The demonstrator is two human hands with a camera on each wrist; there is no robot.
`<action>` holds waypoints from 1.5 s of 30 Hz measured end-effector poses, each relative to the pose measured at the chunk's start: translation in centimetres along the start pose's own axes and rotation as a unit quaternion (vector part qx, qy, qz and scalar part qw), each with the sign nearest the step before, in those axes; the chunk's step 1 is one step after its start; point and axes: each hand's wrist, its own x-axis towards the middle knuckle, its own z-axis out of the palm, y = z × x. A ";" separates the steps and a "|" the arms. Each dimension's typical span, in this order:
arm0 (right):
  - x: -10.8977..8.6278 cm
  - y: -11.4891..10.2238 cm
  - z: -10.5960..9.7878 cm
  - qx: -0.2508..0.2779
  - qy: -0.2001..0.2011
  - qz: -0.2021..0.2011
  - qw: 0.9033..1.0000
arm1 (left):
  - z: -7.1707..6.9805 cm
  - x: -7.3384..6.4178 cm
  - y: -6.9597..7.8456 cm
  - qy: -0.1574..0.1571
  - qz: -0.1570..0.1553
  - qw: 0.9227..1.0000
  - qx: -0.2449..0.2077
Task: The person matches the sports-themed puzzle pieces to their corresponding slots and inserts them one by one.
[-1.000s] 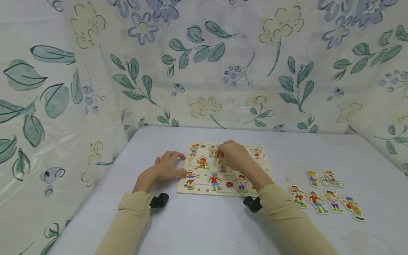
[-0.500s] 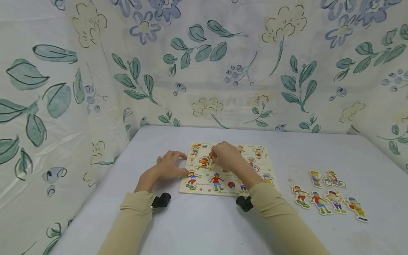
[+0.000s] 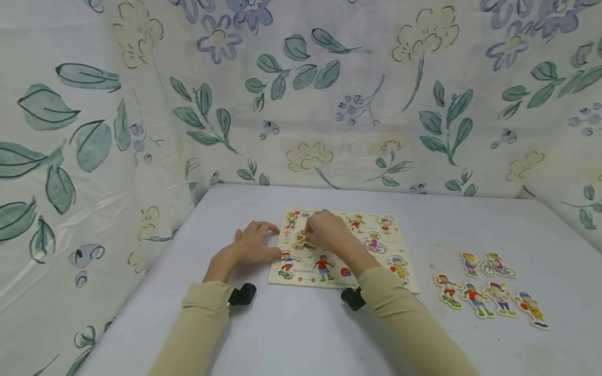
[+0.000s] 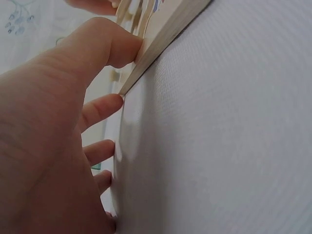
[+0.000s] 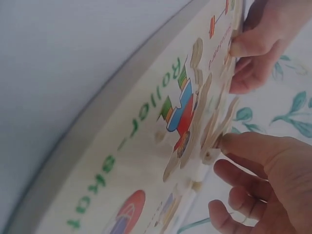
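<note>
A wooden peg puzzle board (image 3: 409,282) printed with sports figures lies flat on the table. My right hand (image 3: 326,232) is over its left-middle part and pinches a small figure-shaped puzzle piece (image 3: 301,240) between thumb and fingers. In the right wrist view that puzzle piece (image 5: 223,122) is edge-on, close above the board; whether it sits in a recess I cannot tell. My left hand (image 3: 256,243) rests at the board's left edge with fingers spread, the thumb (image 4: 124,48) touching the edge. The right hand hides part of the board's upper middle.
Several loose puzzle pieces lie to the right of the board, among them a cyclist piece (image 3: 498,265) and a piece with a red ball (image 3: 531,309). A white-covered table (image 3: 291,334) is bordered by a flowered cloth (image 3: 357,151) behind and at the sides.
My right hand has moved left across the board with the puzzle piece, from near the middle to the running figure's place. The left hand keeps its place at the edge.
</note>
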 end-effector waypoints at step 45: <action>-1.6 -0.4 0.5 0.020 -0.058 0.000 0.998 | -0.2 0.0 0.4 -0.002 -0.001 1.000 0.009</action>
